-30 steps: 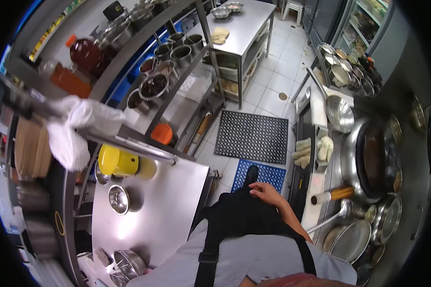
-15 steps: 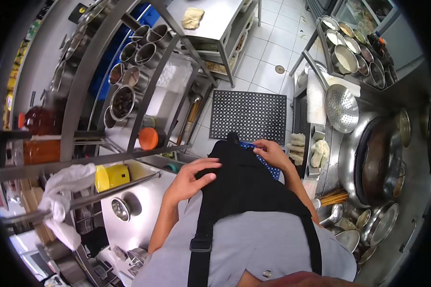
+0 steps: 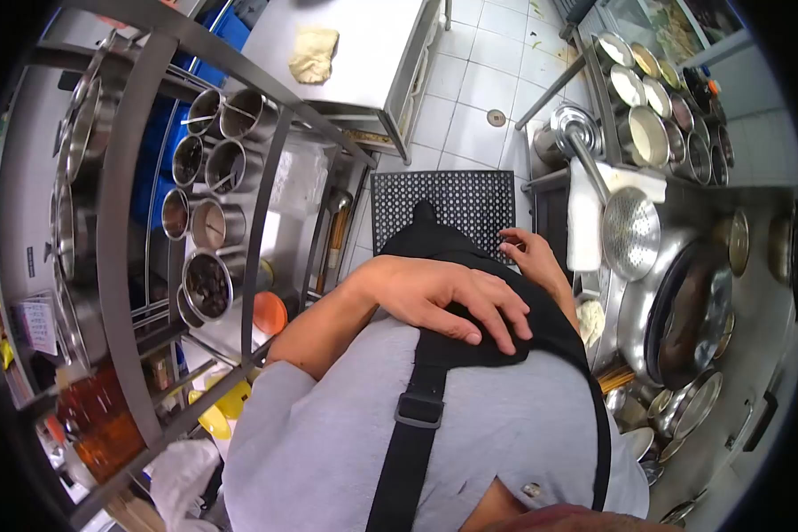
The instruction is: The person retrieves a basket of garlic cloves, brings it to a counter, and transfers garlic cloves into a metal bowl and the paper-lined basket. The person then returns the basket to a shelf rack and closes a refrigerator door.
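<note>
My left hand (image 3: 457, 297) rests across the chest of the black apron (image 3: 408, 368), its fingers spread and nothing in them. Beside the apron's right edge, my right hand (image 3: 534, 257) hangs with fingers apart and slightly bent; no object shows in it. To the right of that hand lies a white towel (image 3: 585, 232) on the counter edge. A perforated skimmer (image 3: 631, 235) with a long handle rests just beyond the towel.
A large wok (image 3: 696, 310) sits on the stove at right. Several metal pots stand on the left rack (image 3: 120, 177). A black rubber mat (image 3: 443, 191) covers the tiles ahead. A folded cloth (image 3: 314, 55) lies on the steel table (image 3: 363, 44).
My left hand has moved right and nearer onto the apron's chest. My right hand has shifted slightly right and up. A blue patterned cloth no longer shows, and the view has swung a little.
</note>
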Motion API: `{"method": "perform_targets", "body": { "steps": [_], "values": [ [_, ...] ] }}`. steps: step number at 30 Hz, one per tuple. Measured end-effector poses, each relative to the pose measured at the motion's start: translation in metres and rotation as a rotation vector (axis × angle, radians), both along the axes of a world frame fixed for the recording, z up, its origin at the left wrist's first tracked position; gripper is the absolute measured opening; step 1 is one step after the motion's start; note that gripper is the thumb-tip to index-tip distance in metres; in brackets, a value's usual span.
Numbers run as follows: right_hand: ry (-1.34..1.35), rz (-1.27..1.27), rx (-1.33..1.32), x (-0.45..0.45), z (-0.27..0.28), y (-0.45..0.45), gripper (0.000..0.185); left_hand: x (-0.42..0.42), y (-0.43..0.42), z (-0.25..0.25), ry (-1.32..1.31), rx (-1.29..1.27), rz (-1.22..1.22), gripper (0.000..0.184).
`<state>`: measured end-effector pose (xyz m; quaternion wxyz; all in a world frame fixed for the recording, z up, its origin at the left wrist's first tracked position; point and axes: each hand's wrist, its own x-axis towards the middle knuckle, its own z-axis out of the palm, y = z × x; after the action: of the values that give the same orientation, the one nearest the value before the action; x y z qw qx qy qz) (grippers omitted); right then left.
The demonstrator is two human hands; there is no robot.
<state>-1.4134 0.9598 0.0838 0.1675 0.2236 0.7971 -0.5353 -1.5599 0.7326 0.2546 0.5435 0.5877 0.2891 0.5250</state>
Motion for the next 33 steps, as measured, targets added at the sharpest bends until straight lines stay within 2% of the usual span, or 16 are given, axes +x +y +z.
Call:
{"method": "perform_targets", "body": {
  "steps": [3,7,11,13,15,17,18,19,21,23,25,27,29,30,31,33],
  "values": [
    [-0.008,0.022,0.046,-0.050,0.005,0.005,0.034,-0.045,0.015,0.005,0.051,-0.016,-0.030,0.024],
    [-0.030,0.118,0.050,-0.104,-0.031,0.013,0.035,-0.085,0.030,0.004,0.154,0.034,0.042,0.013],
    [-0.122,0.289,0.031,-0.160,-0.096,0.022,0.035,-0.148,0.039,0.008,0.080,-0.016,0.477,0.011],
    [-0.122,0.366,0.045,-0.198,-0.104,0.023,0.033,-0.187,0.048,-0.015,-0.070,-0.180,0.941,0.010],
    [-0.117,0.308,-0.023,-0.222,-0.173,0.021,0.031,-0.246,0.063,-0.044,0.071,-0.385,1.303,0.012],
    [-0.096,0.337,0.036,-0.246,-0.231,0.017,0.026,-0.305,0.080,-0.099,0.278,-0.393,1.571,0.018],
    [-0.077,0.349,0.066,-0.259,-0.259,0.016,0.025,-0.331,0.084,-0.124,0.587,-0.419,1.609,0.022],
    [-0.045,0.445,0.216,-0.273,-0.288,0.014,0.023,-0.357,0.090,-0.149,0.909,-0.424,1.624,0.026],
    [-0.170,0.525,0.282,-0.290,-0.396,0.001,0.024,-0.381,0.095,-0.203,1.161,-0.547,1.521,0.052],
    [-0.336,0.487,0.251,-0.316,-0.437,0.001,0.025,-0.379,0.102,-0.231,1.565,-0.711,1.335,0.066],
    [-0.459,0.432,0.173,-0.347,-0.443,0.005,0.024,-0.379,0.113,-0.233,1.555,-0.774,1.292,0.077],
    [-0.469,0.438,0.115,-0.380,-0.484,0.001,0.025,-0.382,0.119,-0.237,1.516,-0.770,1.301,0.076],
    [-0.563,0.283,0.026,-0.420,-0.482,0.013,0.031,-0.386,0.117,-0.244,1.465,-0.795,1.303,0.073],
    [-0.504,0.229,0.065,-0.425,-0.540,-0.006,0.031,-0.389,0.121,-0.243,1.473,-0.815,1.279,0.073],
    [-0.509,0.236,-0.033,-0.454,-0.552,0.001,0.031,-0.390,0.122,-0.244,1.484,-0.842,1.249,0.074],
    [-0.344,0.210,-0.020,-0.475,-0.619,-0.025,0.032,-0.389,0.110,-0.254,1.377,-0.849,1.275,0.077]
  ]
}}
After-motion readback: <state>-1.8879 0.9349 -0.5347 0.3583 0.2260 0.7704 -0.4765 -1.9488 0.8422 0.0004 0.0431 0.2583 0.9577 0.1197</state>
